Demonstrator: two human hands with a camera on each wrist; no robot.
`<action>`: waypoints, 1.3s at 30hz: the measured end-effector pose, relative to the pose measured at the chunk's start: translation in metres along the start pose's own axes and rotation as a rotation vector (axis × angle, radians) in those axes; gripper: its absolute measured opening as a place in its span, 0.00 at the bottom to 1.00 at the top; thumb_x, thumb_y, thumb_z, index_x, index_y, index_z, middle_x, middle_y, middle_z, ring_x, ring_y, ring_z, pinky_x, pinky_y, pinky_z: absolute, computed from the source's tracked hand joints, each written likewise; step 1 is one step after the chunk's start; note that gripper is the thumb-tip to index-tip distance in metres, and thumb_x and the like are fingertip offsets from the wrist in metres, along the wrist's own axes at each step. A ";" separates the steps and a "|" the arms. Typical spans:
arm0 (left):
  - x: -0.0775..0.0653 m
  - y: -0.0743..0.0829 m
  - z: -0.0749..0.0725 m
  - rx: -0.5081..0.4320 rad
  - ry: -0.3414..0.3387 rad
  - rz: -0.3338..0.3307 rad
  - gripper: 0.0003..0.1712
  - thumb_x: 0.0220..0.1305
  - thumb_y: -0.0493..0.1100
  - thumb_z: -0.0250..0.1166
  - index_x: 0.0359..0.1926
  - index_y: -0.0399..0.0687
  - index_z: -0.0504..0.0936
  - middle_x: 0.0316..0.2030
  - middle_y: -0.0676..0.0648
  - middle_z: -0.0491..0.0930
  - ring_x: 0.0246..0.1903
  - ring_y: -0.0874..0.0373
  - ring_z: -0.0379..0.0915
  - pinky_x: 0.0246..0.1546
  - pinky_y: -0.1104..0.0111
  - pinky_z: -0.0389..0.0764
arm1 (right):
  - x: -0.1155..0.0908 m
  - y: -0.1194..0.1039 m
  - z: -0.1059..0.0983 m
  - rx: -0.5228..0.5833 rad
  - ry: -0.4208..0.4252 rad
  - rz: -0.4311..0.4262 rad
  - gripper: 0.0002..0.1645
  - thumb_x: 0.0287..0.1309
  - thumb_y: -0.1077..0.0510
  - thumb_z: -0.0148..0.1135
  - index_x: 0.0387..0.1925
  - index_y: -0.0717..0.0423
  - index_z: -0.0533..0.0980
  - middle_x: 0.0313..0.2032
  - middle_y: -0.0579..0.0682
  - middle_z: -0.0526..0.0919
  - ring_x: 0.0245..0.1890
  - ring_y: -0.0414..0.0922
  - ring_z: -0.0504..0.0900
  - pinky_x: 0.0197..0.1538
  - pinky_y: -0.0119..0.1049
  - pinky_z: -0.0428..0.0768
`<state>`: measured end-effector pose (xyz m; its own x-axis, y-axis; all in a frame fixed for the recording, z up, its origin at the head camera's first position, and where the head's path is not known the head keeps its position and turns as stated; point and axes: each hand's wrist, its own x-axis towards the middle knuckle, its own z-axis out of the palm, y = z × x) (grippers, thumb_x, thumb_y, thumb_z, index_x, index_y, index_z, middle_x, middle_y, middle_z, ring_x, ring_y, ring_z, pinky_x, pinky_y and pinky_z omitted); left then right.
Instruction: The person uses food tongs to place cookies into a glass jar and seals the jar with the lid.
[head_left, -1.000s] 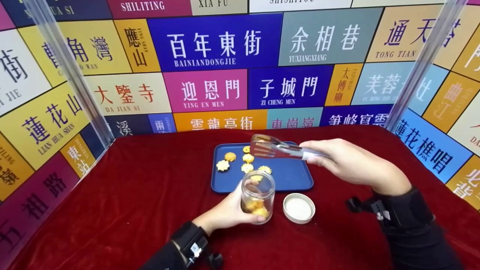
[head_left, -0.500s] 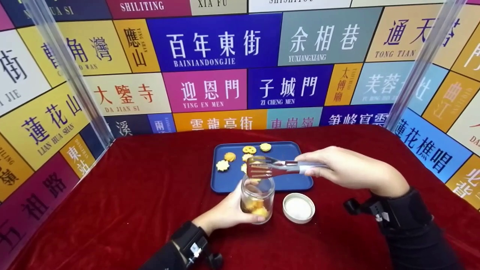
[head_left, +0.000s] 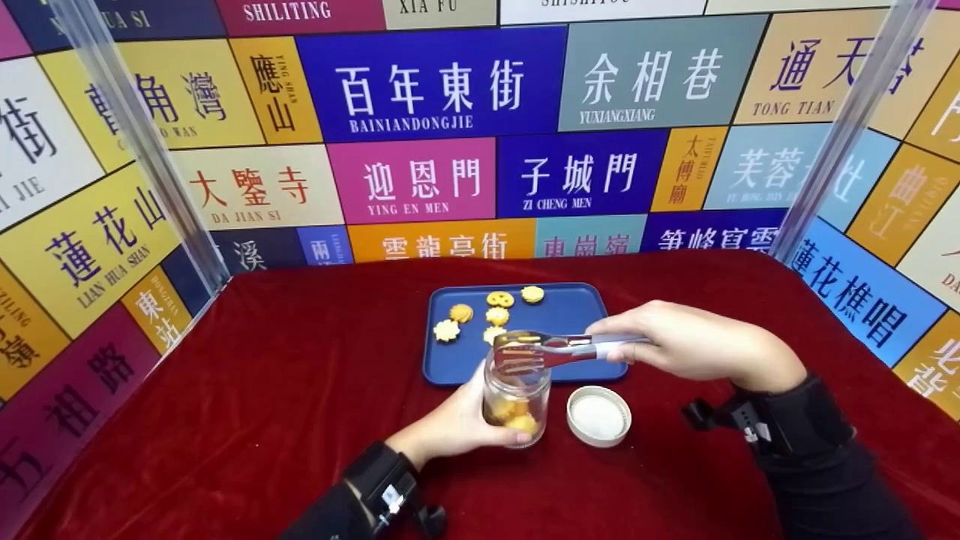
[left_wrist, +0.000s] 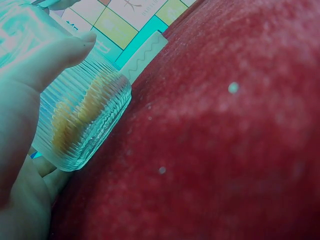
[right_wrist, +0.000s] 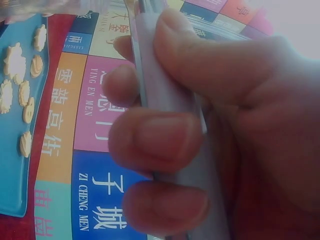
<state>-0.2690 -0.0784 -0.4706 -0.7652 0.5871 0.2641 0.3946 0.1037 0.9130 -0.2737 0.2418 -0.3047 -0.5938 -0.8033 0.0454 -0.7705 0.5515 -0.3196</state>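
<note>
My left hand (head_left: 454, 424) grips a clear glass jar (head_left: 517, 394) around its side, the thumb across the front. Yellow cookies (left_wrist: 82, 112) lie in the bottom of the jar, seen through its ribbed wall in the left wrist view. My right hand (head_left: 686, 341) holds a pair of tongs (head_left: 574, 345) by the pale handle (right_wrist: 165, 85), fingers curled round it. The slotted tongs head overlaps the jar's open mouth in the head view. I cannot tell whether a cookie is between its jaws. Behind the jar, several cookies (head_left: 447, 331) sit on a blue tray (head_left: 450, 367).
A round cream lid (head_left: 598, 417) rests just right of the jar on the red cloth (head_left: 262, 420). Clear posts (head_left: 844, 135) stand at the back corners. Behind them rises a wall (head_left: 427, 90) of coloured, lettered panels.
My right hand has brought the tongs down and toward me, from above the tray to the jar's mouth, uncovering cookies at the tray's far side. The left hand and jar have stayed put.
</note>
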 end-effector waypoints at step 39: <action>0.000 0.002 0.001 0.009 0.007 -0.020 0.68 0.54 0.44 0.85 0.83 0.63 0.47 0.70 0.57 0.74 0.68 0.59 0.71 0.76 0.58 0.64 | -0.001 -0.002 0.001 0.079 -0.072 0.066 0.24 0.80 0.39 0.53 0.66 0.42 0.79 0.46 0.37 0.85 0.44 0.37 0.81 0.52 0.39 0.81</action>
<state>-0.2679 -0.0775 -0.4695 -0.7764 0.5794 0.2480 0.3836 0.1223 0.9154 -0.2720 0.2414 -0.3048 -0.6222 -0.7816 -0.0453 -0.7080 0.5864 -0.3936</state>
